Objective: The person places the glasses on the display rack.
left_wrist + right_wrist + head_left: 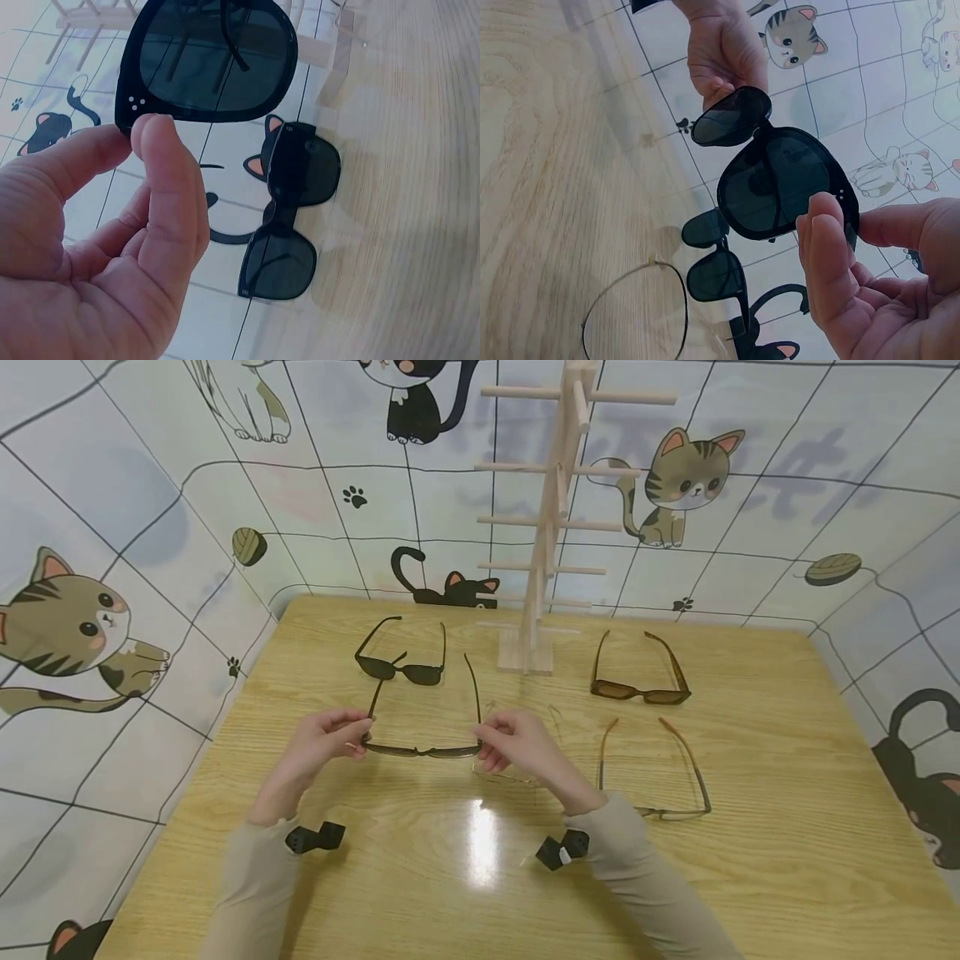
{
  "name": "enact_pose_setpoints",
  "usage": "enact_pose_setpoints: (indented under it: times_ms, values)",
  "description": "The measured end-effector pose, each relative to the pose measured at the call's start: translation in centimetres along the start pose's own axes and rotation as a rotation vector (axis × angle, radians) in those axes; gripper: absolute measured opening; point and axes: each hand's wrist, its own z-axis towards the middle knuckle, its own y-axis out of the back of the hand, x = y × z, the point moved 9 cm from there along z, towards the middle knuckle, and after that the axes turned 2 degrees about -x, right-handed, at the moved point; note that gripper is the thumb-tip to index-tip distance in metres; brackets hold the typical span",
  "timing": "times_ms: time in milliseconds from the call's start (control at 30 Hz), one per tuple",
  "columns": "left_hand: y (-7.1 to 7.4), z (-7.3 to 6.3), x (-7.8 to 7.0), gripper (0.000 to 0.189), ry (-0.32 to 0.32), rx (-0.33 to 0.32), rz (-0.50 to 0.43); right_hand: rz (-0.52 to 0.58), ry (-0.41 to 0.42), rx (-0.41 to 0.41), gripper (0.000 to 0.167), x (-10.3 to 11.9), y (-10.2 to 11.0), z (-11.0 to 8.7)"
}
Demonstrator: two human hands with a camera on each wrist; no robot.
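Between my two hands is a pair of black sunglasses [450, 752] with dark lenses, its temples unfolded and pointing away from me. My left hand [324, 745] pinches its left hinge corner; in the left wrist view thumb and fingers meet at the frame's dotted corner. On the other side, my right hand [525, 747] pinches the right hinge corner. Behind the left hand, a second pair of black sunglasses [422, 675] lies on the table, temples open. Thin wire-rimmed glasses [684, 300] lie near the right hand, partly hidden by it in the head view.
A wooden display rack [528, 652] with several pegs stands at the table's back. On the right lie brown sunglasses [641, 695] and, nearer, clear glasses with brown temple tips [707, 793]. A cat-patterned wall covering [420, 510] encloses the wooden table [420, 893].
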Motion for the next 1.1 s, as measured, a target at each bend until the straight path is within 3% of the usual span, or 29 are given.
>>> enact_pose_setpoints:
  times_ms: [467,833,1100]
  values:
    - [-2.9,1.6,-0.8,0.038,0.002,0.075,-0.06,-0.013,0.029,-0.044,0.024,-0.3,3.1,-1.2]
    - [-4.8,2.8,-1.4,0.039,-0.011,0.094,-0.052,-0.031,0.051,-0.08,0.024,-0.8,5.2,-1.9]
    - [-6.5,3.7,-1.8,0.031,-0.013,0.112,-0.101,-0.033,0.044,-0.103,0.026,-1.4,6.8,-2.4]
